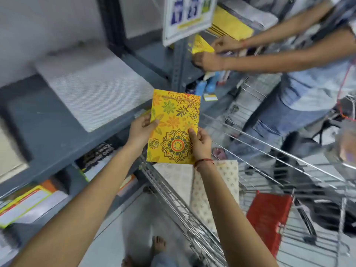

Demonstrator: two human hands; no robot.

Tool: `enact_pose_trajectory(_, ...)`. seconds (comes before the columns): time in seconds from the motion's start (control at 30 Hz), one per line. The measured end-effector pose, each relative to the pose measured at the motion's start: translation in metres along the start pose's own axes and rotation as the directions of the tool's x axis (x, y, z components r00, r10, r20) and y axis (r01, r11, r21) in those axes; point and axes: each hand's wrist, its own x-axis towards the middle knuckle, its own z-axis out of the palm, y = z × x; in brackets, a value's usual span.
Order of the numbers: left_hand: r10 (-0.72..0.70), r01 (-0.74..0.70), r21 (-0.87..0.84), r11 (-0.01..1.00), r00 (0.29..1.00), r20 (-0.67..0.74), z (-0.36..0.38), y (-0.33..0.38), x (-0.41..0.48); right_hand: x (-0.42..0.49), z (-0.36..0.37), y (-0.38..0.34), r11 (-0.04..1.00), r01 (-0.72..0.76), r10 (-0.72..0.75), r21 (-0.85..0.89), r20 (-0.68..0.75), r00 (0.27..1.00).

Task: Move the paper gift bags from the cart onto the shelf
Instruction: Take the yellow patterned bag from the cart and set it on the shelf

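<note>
A flat yellow paper gift bag (174, 120) with orange flowers and a mandala print is held up between the cart and the shelf. My left hand (141, 130) grips its left edge and my right hand (200, 143) grips its lower right edge. Below it the wire cart (185, 212) holds two cream patterned bags (206, 189) and a red bag (267, 218). To the left runs the grey metal shelf (57, 132), with a pale textured sheet (92, 87) lying flat on it.
Another person (300, 78) stands at the right, both hands on yellow bags (202, 47) at the far shelf section. A white sign (188, 18) hangs from the shelf post. The lower shelf holds books and packets (25, 205). My bare feet (158, 245) are on the floor.
</note>
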Motion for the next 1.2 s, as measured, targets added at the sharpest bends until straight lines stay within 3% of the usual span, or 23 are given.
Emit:
enact_pose_trajectory(0.23, 0.089, -0.100, -0.025, 0.995, 0.955, -0.282, -0.142, 0.018, -0.059, -0.054, 0.124, -0.035, 0.997, 0.080, -0.083, 0.022, 0.343, 0.936)
enact_pose_trajectory(0.33, 0.090, -0.133, -0.065, 0.989, 0.891, -0.445, -0.213, 0.018, -0.090, -0.093, 0.190, -0.044, 0.993, 0.111, -0.114, 0.034, 0.498, 0.860)
enact_pose_trajectory(0.53, 0.087, -0.148, -0.042, 0.988, 0.762, -0.642, -0.313, -0.003, -0.151, -0.159, 0.291, -0.040, 0.978, 0.208, -0.171, 0.019, 0.648, 0.742)
enact_pose_trajectory(0.6, 0.100, -0.153, -0.010, 0.988, 0.695, -0.712, -0.342, -0.008, -0.174, -0.186, 0.319, -0.038, 0.980, 0.198, -0.145, 0.012, 0.726, 0.672)
enact_pose_trajectory(0.73, 0.119, -0.150, 0.047, 0.988, 0.522, -0.845, -0.400, -0.016, -0.214, -0.241, 0.361, -0.025, 0.963, 0.248, -0.021, -0.104, 0.890, 0.456)
enact_pose_trajectory(0.87, 0.127, -0.077, 0.105, 0.992, 0.394, -0.910, -0.452, -0.022, -0.248, -0.289, 0.395, -0.004, 0.909, 0.375, 0.052, -0.183, 0.942, 0.333)
enact_pose_trajectory(1.03, 0.087, 0.159, 0.117, 0.980, 0.181, -0.980, -0.513, -0.026, -0.271, -0.343, 0.446, 0.004, 0.860, 0.479, 0.023, -0.176, 0.951, 0.308)
enact_pose_trajectory(1.2, 0.097, 0.293, 0.148, 0.945, 0.181, -0.979, -0.558, -0.028, -0.270, -0.373, 0.489, 0.020, 0.832, 0.510, 0.057, -0.218, 0.948, 0.313)
